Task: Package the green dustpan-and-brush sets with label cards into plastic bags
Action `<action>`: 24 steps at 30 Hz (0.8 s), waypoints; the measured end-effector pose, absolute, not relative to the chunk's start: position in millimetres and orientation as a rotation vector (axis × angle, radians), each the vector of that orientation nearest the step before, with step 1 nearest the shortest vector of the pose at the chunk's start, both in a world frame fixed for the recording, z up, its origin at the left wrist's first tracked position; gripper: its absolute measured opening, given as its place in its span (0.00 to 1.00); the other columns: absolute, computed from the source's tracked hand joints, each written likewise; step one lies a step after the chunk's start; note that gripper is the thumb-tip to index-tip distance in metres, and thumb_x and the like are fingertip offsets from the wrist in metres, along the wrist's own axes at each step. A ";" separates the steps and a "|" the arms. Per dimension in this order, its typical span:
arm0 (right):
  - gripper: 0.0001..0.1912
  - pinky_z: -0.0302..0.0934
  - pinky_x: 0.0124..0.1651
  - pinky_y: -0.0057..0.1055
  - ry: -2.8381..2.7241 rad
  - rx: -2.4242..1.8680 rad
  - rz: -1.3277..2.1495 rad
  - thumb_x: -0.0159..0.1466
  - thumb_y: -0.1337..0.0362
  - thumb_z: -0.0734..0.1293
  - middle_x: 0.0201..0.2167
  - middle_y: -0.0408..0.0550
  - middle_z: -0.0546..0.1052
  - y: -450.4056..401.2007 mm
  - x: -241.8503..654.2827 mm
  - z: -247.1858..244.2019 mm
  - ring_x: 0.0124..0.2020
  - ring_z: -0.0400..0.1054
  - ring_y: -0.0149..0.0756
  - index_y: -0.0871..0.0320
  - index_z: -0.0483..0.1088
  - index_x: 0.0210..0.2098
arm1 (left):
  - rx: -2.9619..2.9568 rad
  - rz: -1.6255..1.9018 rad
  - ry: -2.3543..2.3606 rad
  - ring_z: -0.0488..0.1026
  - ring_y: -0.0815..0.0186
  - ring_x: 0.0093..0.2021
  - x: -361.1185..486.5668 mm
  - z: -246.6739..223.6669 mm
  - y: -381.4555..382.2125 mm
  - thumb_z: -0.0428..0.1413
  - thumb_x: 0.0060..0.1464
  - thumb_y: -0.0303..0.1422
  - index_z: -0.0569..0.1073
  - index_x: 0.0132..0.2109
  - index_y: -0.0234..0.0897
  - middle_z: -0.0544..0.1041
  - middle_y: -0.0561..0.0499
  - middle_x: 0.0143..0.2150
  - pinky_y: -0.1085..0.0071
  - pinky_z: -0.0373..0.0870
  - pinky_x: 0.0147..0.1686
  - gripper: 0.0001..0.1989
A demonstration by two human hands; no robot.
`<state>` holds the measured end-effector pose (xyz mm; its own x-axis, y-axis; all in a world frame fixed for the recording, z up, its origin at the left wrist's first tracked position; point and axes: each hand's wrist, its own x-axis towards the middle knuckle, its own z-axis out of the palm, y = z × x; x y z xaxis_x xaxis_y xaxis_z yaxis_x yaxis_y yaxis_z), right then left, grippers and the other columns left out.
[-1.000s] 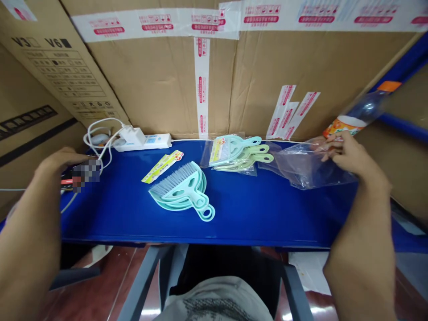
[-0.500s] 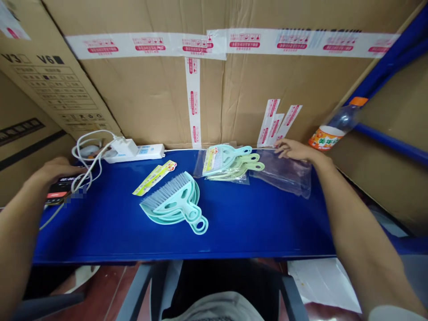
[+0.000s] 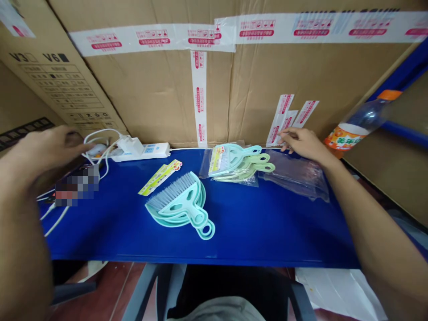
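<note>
My left hand (image 3: 50, 149) is raised at the left, slightly blurred, thumb and fingers apart with nothing visible between them. Below it lies a phone (image 3: 76, 185), its screen pixelated, beside white cables (image 3: 106, 156). At the back right, my right hand (image 3: 299, 141) rests with loosely bent, parted fingers by the upper edge of clear plastic bags (image 3: 294, 176). Left of the bags are small brush-and-dustpan sets (image 3: 239, 160), light blue on top of green, at least partly in clear wrapping. An unwrapped light-blue brush (image 3: 182, 205) lies on matching dustpans (image 3: 203, 196) mid-table.
Yellow-green label cards (image 3: 160, 177) lie behind the brush. A white power strip (image 3: 155, 150) with a plug stands along the cardboard (image 3: 150, 98) at the back. An orange-capped bottle (image 3: 351, 129) leans at the right against the blue frame. A chair armrest (image 3: 142, 290) is below the table edge.
My left hand has lifted off the phone, up and slightly right. My right hand stays near the plastic bags. The whole view has shifted a little, so the tabletop things appear further right.
</note>
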<state>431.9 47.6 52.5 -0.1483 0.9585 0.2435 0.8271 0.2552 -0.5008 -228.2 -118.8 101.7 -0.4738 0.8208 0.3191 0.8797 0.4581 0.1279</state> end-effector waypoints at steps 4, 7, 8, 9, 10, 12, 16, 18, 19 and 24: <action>0.16 0.73 0.41 0.36 -2.074 -1.491 0.399 0.77 0.57 0.66 0.40 0.52 0.86 29.5 376.2 52.0 0.30 0.79 0.40 0.57 0.79 0.56 | -2.502 -0.901 -2.139 0.84 0.55 0.52 -126.1 130.8 -97.0 0.69 0.59 0.48 0.82 0.62 0.37 0.87 0.50 0.51 0.60 0.76 0.56 0.30; 0.13 0.72 0.52 0.41 -2.121 -1.463 0.299 0.74 0.59 0.69 0.37 0.51 0.86 17.9 351.3 39.6 0.38 0.80 0.45 0.55 0.82 0.52 | -2.698 -1.271 -1.979 0.85 0.57 0.40 -72.8 101.1 -60.2 0.72 0.55 0.35 0.86 0.48 0.32 0.88 0.42 0.41 0.65 0.80 0.44 0.15; 0.11 0.72 0.56 0.42 -2.094 -1.459 0.287 0.72 0.60 0.70 0.37 0.51 0.86 14.8 347.5 36.0 0.40 0.80 0.46 0.55 0.83 0.48 | -2.759 -1.361 -1.957 0.84 0.57 0.37 -61.9 85.1 -47.7 0.72 0.53 0.33 0.86 0.44 0.32 0.87 0.42 0.40 0.66 0.80 0.38 0.12; 0.08 0.71 0.58 0.42 -2.022 -1.455 0.322 0.69 0.62 0.72 0.35 0.51 0.85 12.2 345.3 33.3 0.42 0.80 0.47 0.55 0.84 0.44 | -2.844 -1.427 -2.001 0.84 0.57 0.35 -53.6 68.3 -36.4 0.72 0.52 0.31 0.86 0.42 0.33 0.87 0.41 0.37 0.66 0.79 0.34 0.10; 0.05 0.71 0.58 0.42 -1.920 -1.448 0.397 0.67 0.64 0.73 0.33 0.50 0.84 10.2 344.2 31.4 0.42 0.80 0.47 0.55 0.83 0.39 | -2.903 -1.487 -2.102 0.83 0.56 0.33 -47.6 51.9 -27.1 0.72 0.50 0.29 0.86 0.41 0.33 0.87 0.40 0.36 0.65 0.78 0.31 0.10; 0.01 0.75 0.53 0.41 -1.696 -1.413 0.589 0.62 0.66 0.75 0.29 0.49 0.82 7.5 343.5 30.0 0.37 0.80 0.45 0.56 0.81 0.34 | -2.906 -1.633 -2.202 0.83 0.54 0.33 -40.0 24.2 -15.7 0.73 0.49 0.28 0.85 0.38 0.32 0.86 0.38 0.35 0.62 0.79 0.31 0.08; 0.07 0.79 0.36 0.41 -1.496 -1.313 0.837 0.63 0.61 0.74 0.26 0.50 0.82 3.5 344.0 29.1 0.26 0.79 0.43 0.58 0.79 0.35 | -2.847 -1.914 -2.079 0.82 0.56 0.35 -33.7 -2.4 -16.0 0.75 0.49 0.33 0.83 0.36 0.32 0.85 0.40 0.33 0.62 0.80 0.34 0.12; 0.09 0.81 0.35 0.42 -1.442 -1.250 0.894 0.65 0.58 0.74 0.27 0.51 0.82 -0.9 346.4 27.0 0.24 0.80 0.43 0.58 0.78 0.35 | -2.829 -2.058 -1.991 0.83 0.57 0.37 -31.9 -4.5 -21.3 0.76 0.50 0.37 0.84 0.37 0.32 0.86 0.40 0.37 0.62 0.81 0.38 0.15; 0.10 0.82 0.36 0.42 -1.420 -1.219 0.907 0.65 0.57 0.74 0.28 0.51 0.82 -3.7 348.2 25.4 0.24 0.80 0.42 0.58 0.78 0.36 | -2.826 -2.129 -1.942 0.84 0.57 0.38 -30.8 -4.1 -24.2 0.76 0.50 0.40 0.84 0.38 0.32 0.87 0.40 0.39 0.62 0.82 0.40 0.16; 0.16 0.85 0.41 0.43 -1.266 -0.990 0.994 0.60 0.52 0.80 0.34 0.49 0.84 -19.1 350.1 13.1 0.27 0.82 0.42 0.57 0.82 0.39 | -2.797 -2.691 -1.670 0.85 0.56 0.46 -21.8 2.7 -37.6 0.77 0.52 0.43 0.86 0.46 0.32 0.88 0.38 0.46 0.59 0.82 0.52 0.21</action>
